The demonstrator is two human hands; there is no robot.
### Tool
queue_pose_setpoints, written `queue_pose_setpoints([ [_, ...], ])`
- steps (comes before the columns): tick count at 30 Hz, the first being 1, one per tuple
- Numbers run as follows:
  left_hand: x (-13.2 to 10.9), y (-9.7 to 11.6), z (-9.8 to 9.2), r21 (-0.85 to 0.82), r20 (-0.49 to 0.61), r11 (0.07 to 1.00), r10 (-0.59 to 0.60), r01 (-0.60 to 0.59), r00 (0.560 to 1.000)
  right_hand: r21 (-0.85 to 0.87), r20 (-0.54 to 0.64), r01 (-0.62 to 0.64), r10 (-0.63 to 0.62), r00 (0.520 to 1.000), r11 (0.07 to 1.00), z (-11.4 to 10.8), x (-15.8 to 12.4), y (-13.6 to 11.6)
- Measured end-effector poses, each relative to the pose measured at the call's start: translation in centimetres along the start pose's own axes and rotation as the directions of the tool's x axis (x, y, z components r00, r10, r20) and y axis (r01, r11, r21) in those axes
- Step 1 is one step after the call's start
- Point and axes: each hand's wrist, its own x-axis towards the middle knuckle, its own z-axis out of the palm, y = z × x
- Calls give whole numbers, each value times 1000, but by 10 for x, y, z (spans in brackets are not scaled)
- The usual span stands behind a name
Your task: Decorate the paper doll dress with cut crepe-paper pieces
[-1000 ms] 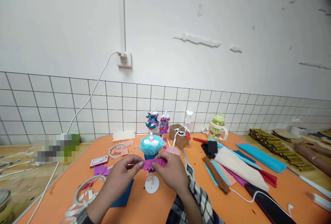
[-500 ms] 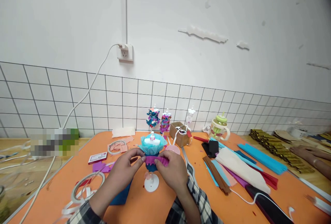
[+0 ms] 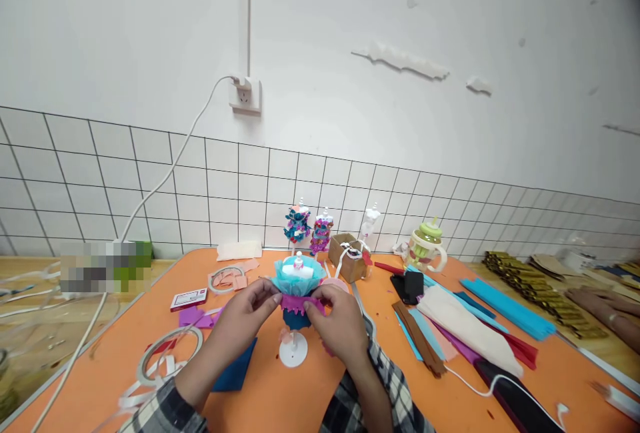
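A small white mannequin stand (image 3: 293,351) stands on the orange table (image 3: 280,399), dressed in a light blue paper ruffle (image 3: 297,277) over a dark blue skirt. My left hand (image 3: 243,319) and my right hand (image 3: 341,325) pinch the two ends of a magenta crepe paper strip (image 3: 299,303). The strip is pressed around the figure just below the blue ruffle. Both hands are closed on the strip, one at each side of the figure.
Tape rolls (image 3: 171,350) and paper scraps lie at the left. Two finished decorated figures (image 3: 309,228), a small cardboard box (image 3: 346,252) and a green-lidded cup (image 3: 424,247) stand behind. Crepe paper bundles (image 3: 470,327) and a black tool (image 3: 520,397) lie at the right. Another person's hand (image 3: 603,305) rests far right.
The magenta strip went from held flat in front of the stand up against the figure, and my hands moved closer together around it. The camera view shifted slightly.
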Motion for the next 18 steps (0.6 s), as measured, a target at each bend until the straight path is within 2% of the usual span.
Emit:
queue_pose_setpoints([
  [12,2,-9,5,2,1,1000,-19,19,1000,2,50,10,-10,999,1000,-5,3,7],
  [16,4,-12,7,-140,-15,990,-25,23,1000,17,73,2,-3,997,1000,-6,4,10],
  [18,5,-15,8,-219,12,975,-36,38,999,17,80,0,-1,997,1000,-7,3,10],
])
